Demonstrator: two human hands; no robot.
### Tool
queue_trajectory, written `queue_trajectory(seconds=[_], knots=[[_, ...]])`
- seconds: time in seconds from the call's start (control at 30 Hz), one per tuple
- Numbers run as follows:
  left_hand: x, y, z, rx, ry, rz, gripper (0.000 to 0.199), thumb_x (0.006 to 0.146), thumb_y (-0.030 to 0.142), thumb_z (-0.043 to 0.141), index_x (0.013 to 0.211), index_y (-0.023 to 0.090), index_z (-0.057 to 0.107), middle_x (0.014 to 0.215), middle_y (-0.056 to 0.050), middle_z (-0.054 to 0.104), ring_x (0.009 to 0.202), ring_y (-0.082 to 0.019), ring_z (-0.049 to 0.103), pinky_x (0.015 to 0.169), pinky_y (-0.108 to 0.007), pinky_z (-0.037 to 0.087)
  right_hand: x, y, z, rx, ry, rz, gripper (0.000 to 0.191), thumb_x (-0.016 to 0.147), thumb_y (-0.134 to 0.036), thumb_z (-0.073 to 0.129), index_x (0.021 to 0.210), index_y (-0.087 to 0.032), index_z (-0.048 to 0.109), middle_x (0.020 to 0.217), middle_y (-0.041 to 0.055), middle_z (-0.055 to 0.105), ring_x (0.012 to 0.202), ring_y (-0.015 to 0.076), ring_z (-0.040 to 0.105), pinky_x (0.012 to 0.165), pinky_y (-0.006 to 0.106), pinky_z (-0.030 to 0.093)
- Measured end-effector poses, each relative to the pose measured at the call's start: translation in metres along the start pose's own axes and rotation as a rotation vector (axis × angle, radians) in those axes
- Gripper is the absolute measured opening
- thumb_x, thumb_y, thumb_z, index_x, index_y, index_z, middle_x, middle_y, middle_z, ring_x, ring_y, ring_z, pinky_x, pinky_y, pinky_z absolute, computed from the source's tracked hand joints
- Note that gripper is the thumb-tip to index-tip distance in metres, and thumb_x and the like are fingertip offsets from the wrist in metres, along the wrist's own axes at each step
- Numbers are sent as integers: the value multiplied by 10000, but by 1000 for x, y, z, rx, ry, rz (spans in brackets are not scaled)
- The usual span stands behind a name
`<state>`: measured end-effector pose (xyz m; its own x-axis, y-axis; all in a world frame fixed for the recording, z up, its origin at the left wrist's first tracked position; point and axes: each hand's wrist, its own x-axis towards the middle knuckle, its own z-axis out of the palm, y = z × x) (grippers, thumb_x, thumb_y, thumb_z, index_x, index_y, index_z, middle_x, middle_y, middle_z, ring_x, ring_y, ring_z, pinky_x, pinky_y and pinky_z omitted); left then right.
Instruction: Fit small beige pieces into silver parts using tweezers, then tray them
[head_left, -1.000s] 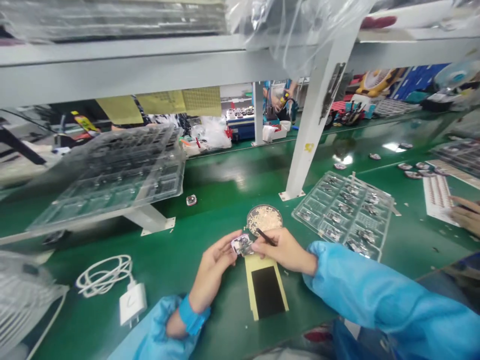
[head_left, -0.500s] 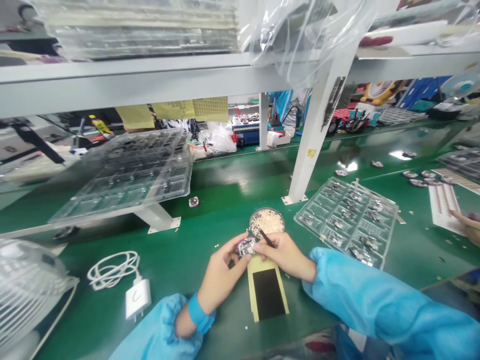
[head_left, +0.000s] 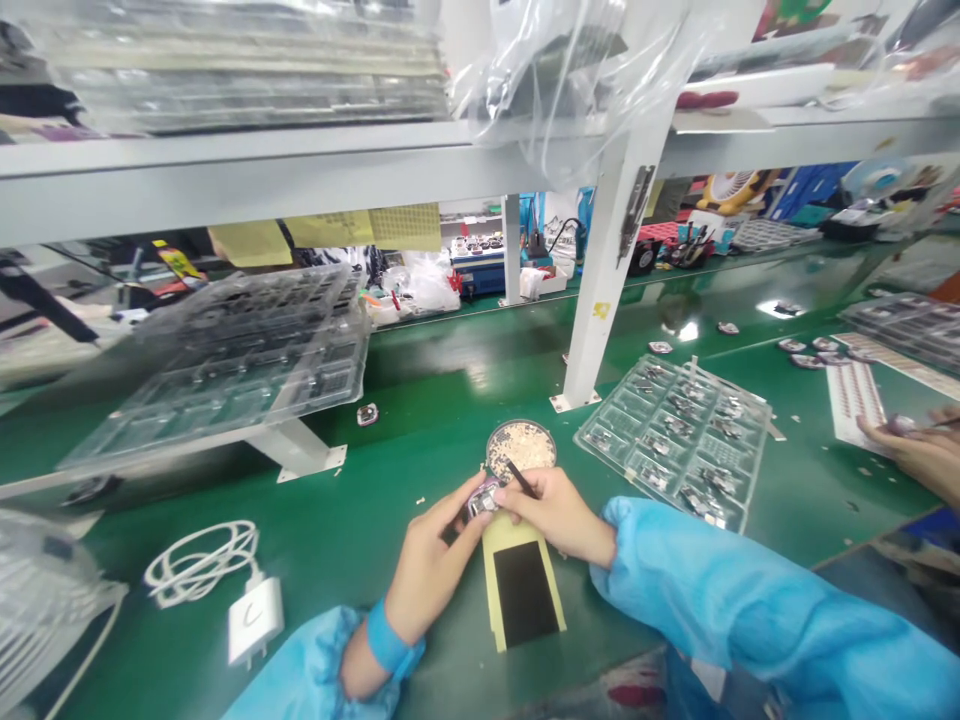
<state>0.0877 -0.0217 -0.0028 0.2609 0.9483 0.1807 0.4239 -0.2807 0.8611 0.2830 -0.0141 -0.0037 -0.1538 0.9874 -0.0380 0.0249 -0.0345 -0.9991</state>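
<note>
Between thumb and fingers, my left hand (head_left: 435, 545) grips a small purple-rimmed electronic device (head_left: 484, 497) whose inner parts face up. My right hand (head_left: 559, 510) is closed round a thin dark tool (head_left: 523, 478), probably tweezers, with its fingertips pressing at the device's right side. Just behind the hands stands a round dish (head_left: 525, 440) full of tiny pale pieces. Below the device, a yellow sheet with a black rectangle (head_left: 527, 592) lies on the green table. What the right fingertips touch inside the device is too small to make out.
A clear compartment tray (head_left: 600, 440) with small parts lies to the right, beside a white post (head_left: 596, 330). On the left are a white charger with cable (head_left: 255, 620), a fan (head_left: 45, 610) and stacked trays (head_left: 225, 380). Another person's hand (head_left: 919, 455) works at far right.
The view has swung slightly right, so things sit further left. Both my hands keep their hold at the device. At the far right, the other person's hand has come further into view with a small part.
</note>
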Motion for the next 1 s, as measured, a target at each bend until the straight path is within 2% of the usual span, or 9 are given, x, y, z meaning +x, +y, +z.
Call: queue_trajectory(seconds=[0.07, 0.13, 0.27, 0.4, 0.53, 0.67, 0.87, 1.0], knots=[[-1, 2, 0, 33, 9, 1, 481, 871, 396, 669, 1326, 244, 645, 1223, -64, 713, 894, -211, 676, 854, -329, 558, -1, 0, 0, 3, -8, -10, 379, 800, -453, 734, 627, -134, 625, 584, -11, 607, 567, 98, 500, 604, 237, 389], [-2, 3, 0, -15, 21, -63, 510, 848, 404, 695, 1324, 226, 646, 1204, -68, 724, 914, -222, 694, 863, -336, 571, -1, 1, 0, -4, 6, -7, 359, 799, -449, 735, 660, -140, 617, 590, -25, 582, 563, 95, 480, 584, 235, 375], [1, 5, 3, -342, -3, -220, 580, 790, 398, 755, 1311, 169, 644, 1251, -90, 704, 1109, -261, 682, 978, -354, 555, -2, 5, 2, 24, 58, -65, 300, 764, -391, 785, 816, -165, 595, 719, -37, 583, 659, 107, 522, 640, 238, 418], [3, 6, 6, -530, -45, -277, 605, 745, 370, 802, 1284, 142, 649, 1252, -116, 698, 1155, -278, 667, 1032, -383, 529, -2, 6, 4, 140, 2, -97, 349, 748, -363, 811, 942, -172, 593, 835, -8, 626, 795, 137, 590, 766, 277, 476], [4, 7, 6, -517, -38, -274, 580, 747, 375, 805, 1264, 153, 662, 1268, -115, 688, 1168, -280, 659, 1034, -383, 530, 0, 6, 6, 193, -28, -101, 390, 731, -381, 832, 969, -161, 616, 876, 12, 640, 824, 143, 597, 780, 290, 478], [4, 4, 4, -485, -29, -288, 564, 736, 399, 812, 1239, 179, 686, 1256, -96, 696, 1181, -290, 649, 1047, -385, 514, 2, 8, 5, 254, -25, -90, 454, 653, -387, 891, 943, -151, 634, 829, -5, 631, 771, 130, 582, 740, 274, 462], [8, -7, 5, -498, 0, -347, 648, 629, 395, 882, 1220, 195, 705, 1224, -92, 714, 1182, -315, 641, 1000, -354, 536, 6, 13, 6, 317, -14, -112, 523, 564, -368, 939, 938, -146, 648, 790, -25, 614, 722, 106, 548, 677, 238, 412], [12, -5, 8, -523, 23, -368, 666, 578, 434, 898, 1171, 182, 730, 1178, -105, 736, 1178, -333, 641, 971, -340, 555, 7, 15, 8, 351, 3, -130, 523, 542, -377, 945, 909, -153, 647, 765, -32, 601, 725, 113, 547, 686, 242, 432]])
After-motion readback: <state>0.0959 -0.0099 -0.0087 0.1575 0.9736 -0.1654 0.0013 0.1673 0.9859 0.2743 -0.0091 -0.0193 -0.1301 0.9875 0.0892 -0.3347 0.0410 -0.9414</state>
